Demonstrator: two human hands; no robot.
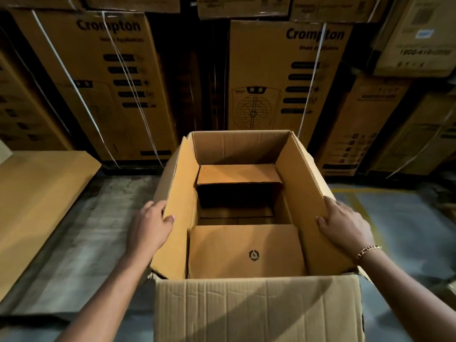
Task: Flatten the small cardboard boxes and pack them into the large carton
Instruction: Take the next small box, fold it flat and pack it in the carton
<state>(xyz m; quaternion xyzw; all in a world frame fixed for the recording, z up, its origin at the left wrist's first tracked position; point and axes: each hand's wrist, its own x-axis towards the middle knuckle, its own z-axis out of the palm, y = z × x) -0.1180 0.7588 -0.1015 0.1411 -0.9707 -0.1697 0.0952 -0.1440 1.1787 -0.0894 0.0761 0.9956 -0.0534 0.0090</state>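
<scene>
WAREHOUSE: A worker steadies the large carton, centre frame, w/ both hands on its side flaps. The left hand, lower left of centre, clamps the left flap, thumb hooked over the flap's near edge and fingers behind it. The right hand, mid-right, holds the right flap much the same way: thumb on the inner face, fingers wrapped over the outer edge & partly hidden. A bracelet shows at that wrist.

Inside the carton, lower centre, a logo panel sits at the near end. It's prob. a flattened small box, or possibly the carton's own inner flap; can't tell which. Toward the far wall a second brown panel juts over a dark hollow. Whether that's a small box not yet collapsed or just a flap is unclear. The bottom between them is in shadow.

Step in hand, by the look of it: holding the carton's mouth open for packing, w/ plenty of room left inside. The next move likely calls for freeing one hand to fetch a small box, pressing it flat & sliding it in beside the logo panel w/o the side flaps folding back in.

Background: strapped Crompton cartons stacked across the top of frame; a flat cardboard sheet at left, on the grey floor.
</scene>
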